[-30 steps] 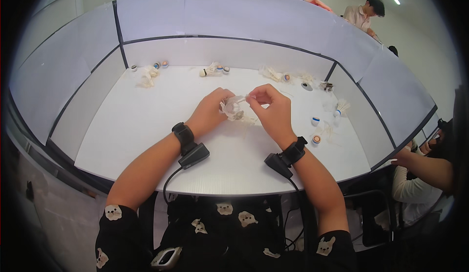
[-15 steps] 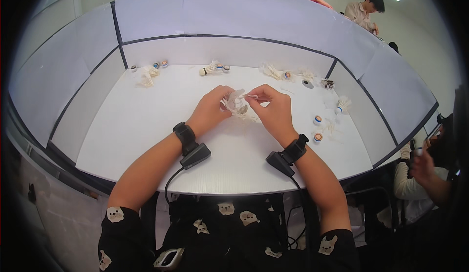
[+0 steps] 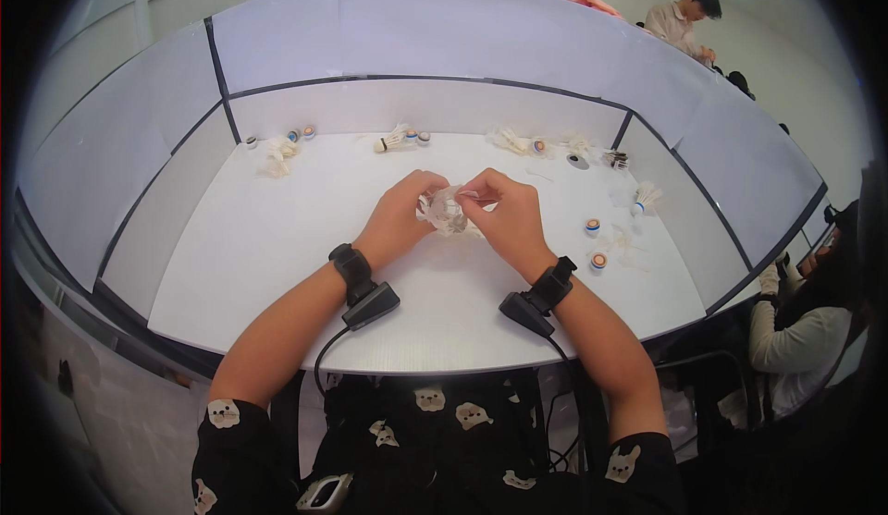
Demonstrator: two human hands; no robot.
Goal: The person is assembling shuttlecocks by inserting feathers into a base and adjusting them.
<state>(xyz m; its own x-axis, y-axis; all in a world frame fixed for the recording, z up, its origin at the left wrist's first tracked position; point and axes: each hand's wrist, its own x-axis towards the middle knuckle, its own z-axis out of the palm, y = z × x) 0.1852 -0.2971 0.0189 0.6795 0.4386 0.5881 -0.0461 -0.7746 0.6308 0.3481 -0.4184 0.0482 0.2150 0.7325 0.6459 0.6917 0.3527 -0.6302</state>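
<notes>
Above the middle of the table, my left hand (image 3: pixel 402 212) closes around the side of a whitish, see-through shuttlecock skirt (image 3: pixel 449 212). Its round open form faces up, with ragged pieces along the lower edge. My right hand (image 3: pixel 511 210) is closed in a pinch at the skirt's upper right edge, on a thin pale feather piece (image 3: pixel 465 193). My fingers hide part of that piece, so whether it is still joined to the skirt I cannot tell.
A shuttlecock (image 3: pixel 392 139) lies at the back, another (image 3: pixel 645 200) at the right. Cork bases (image 3: pixel 592 226) and loose feathers (image 3: pixel 278 157) are scattered about. A grey ring-like piece (image 3: pixel 578 161) lies back right. White partitions (image 3: pixel 416 99) surround the table; other people are beyond them.
My right hand has shifted slightly left, closer to the skirt. The skirt has turned a little in my left hand, and the feather piece shows less.
</notes>
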